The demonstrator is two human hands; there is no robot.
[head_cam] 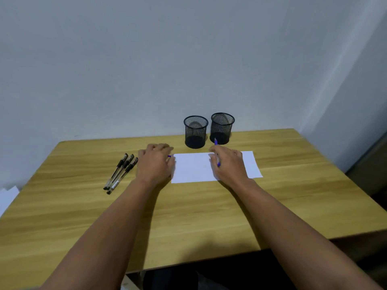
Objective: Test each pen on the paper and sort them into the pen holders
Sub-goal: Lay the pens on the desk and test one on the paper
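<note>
A white sheet of paper (194, 168) lies on the wooden table (188, 216). My right hand (229, 164) grips a blue pen (215, 141) over the paper, its tip pointing down near the sheet. My left hand (155, 162) rests at the paper's left edge with its fingers curled, and a small blue cap (169, 156) pokes out from them. Three black pens (120, 174) lie side by side to the left of that hand. Two black mesh pen holders, one on the left (195, 132) and one on the right (222, 128), stand behind the paper; both look empty.
The table stands against a plain grey wall (188, 59). Some white paper (7, 197) shows past the table's left edge. The table's right edge is close to a side wall.
</note>
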